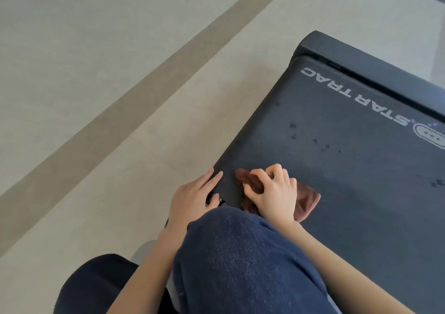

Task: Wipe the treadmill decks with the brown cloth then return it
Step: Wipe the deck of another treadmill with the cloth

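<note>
The dark treadmill deck (349,169) fills the right side, its belt printed with white "STAR TRAC" lettering and dotted with small dark spots. A brown cloth (307,201) lies bunched on the belt near its left edge. My right hand (272,191) sits on top of the cloth with curled fingers gripping its folds. My left hand (192,195) rests on the deck's left edge, fingers fairly straight over the rim and thumb tucked beside it.
My knee in blue jeans (240,260) is raised in front of both wrists. Pale floor (96,73) with a darker tan stripe (144,92) lies to the left of the treadmill. The deck's end cap (337,46) is at the upper right.
</note>
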A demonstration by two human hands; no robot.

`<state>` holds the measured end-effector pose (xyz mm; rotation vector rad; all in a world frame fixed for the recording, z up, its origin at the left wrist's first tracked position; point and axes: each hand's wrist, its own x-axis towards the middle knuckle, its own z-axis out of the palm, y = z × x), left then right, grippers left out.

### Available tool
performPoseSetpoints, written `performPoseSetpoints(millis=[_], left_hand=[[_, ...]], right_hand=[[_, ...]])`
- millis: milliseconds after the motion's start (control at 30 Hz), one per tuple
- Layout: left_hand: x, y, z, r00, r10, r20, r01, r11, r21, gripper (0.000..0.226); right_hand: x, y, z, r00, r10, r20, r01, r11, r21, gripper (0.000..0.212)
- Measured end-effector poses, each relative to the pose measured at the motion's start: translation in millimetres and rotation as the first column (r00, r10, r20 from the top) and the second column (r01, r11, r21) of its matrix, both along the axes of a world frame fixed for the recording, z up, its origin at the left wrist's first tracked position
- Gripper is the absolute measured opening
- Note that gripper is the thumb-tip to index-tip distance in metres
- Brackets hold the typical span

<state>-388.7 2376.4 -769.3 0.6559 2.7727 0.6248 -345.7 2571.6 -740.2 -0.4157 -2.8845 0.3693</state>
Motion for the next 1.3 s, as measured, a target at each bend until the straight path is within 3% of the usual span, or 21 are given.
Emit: performPoseSetpoints(millis=[133,333,600,700,867,933,1067,1200,1300], left_hand=[[4.4,-10.8,-4.4,0.999,0.041,-0.032,-0.042,0.999,-0.033,0.058],[5.8,-7.4,-0.1,0.994,0.031,-0.106,-0.033,0.999,-0.023,0.059],[5.3,-6.5,3.8,0.997,0.03,-0.065,-0.033,0.998,-0.051,0.057],[5.0,-6.7,6.4,0.998,0.031,-0.061,-0.036,0.997,-0.072,0.056],[3.4,-10.0,10.1,0.998,0.053,-0.03,-0.052,0.998,0.032,0.051],[3.9,-11.3,9.1,0.999,0.031,-0.04,-0.029,0.999,0.045,0.05],[4.8,-8.9,9.0,0.992,-0.067,-0.109,0.073,0.996,0.049,0.048],[7.0,-2.3,8.5,0.941,-0.297,-0.163,0.303,0.953,0.014,0.053],[6.0,-1.7,8.0,0.941,-0.31,-0.134,0.316,0.948,0.027,0.056]], right_hand=[[-3.9,-4.1,-1.2,1.0,0.0,-0.006,0.0,1.0,0.0,0.024],[-87.8,-14.1,-2.4,0.996,-0.052,0.071,0.053,0.998,-0.021,0.032],[-129.5,-16.1,-3.6,0.984,-0.04,0.171,0.03,0.998,0.064,0.035],[-117.7,-15.7,4.2,0.983,-0.02,0.182,0.011,0.999,0.047,0.038],[-16.4,9.6,7.0,0.996,0.087,-0.008,-0.087,0.996,-0.006,0.025],[32.2,35.6,5.3,0.999,0.029,-0.026,-0.028,0.999,0.027,0.024],[115.9,94.0,0.3,0.96,-0.279,-0.003,0.279,0.96,0.024,0.023],[119.8,94.7,-3.0,0.894,-0.449,0.001,0.449,0.893,-0.016,0.025],[104.3,91.4,-6.4,0.879,-0.473,-0.06,0.474,0.881,-0.004,0.023]])
